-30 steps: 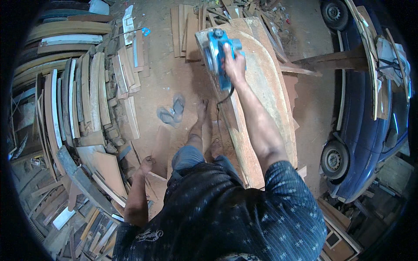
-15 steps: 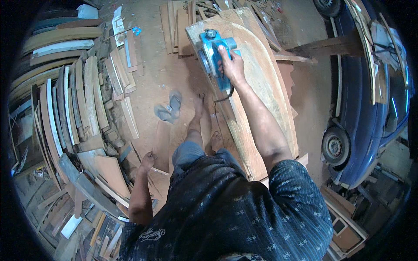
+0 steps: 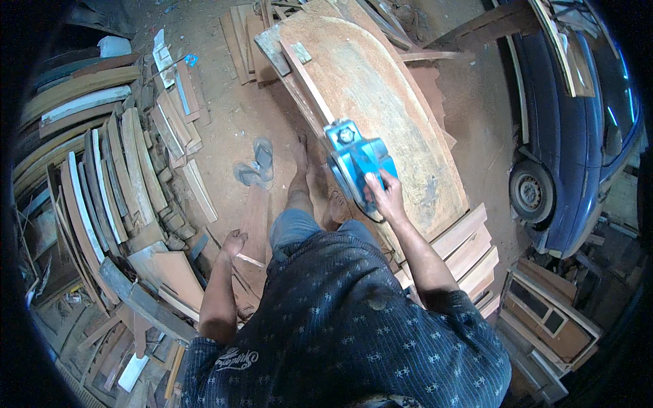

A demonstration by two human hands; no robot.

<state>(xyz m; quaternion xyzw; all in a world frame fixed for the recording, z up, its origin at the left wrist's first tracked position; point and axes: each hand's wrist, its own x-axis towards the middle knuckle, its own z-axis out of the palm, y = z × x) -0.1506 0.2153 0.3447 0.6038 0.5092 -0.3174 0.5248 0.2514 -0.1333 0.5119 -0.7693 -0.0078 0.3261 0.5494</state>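
Note:
My right hand (image 3: 384,196) is wrapped round the handle of a blue electric planer (image 3: 359,160). The planer rests at the left edge of a thick wooden slab (image 3: 408,136), over a narrow wooden strip (image 3: 306,78) that runs out from its front toward the far end. Beside that strip's far end lies a small pale block (image 3: 303,52). A dark cord shows under the planer near my wrist. My left hand (image 3: 235,243) hangs low at my left side, fingers curled, with nothing visible in it.
Stacked boards and offcuts (image 3: 122,177) fill the left side. Sandals (image 3: 257,164) lie on the floor by my bare feet. Several planks (image 3: 466,251) stick out past the slab's near right end. A blue car (image 3: 575,156) stands at the right, near a wooden frame (image 3: 551,313).
The planer in my right hand has come back from the slab's far end toward my body, baring the narrow strip ahead of it. My left hand has stayed low at my side.

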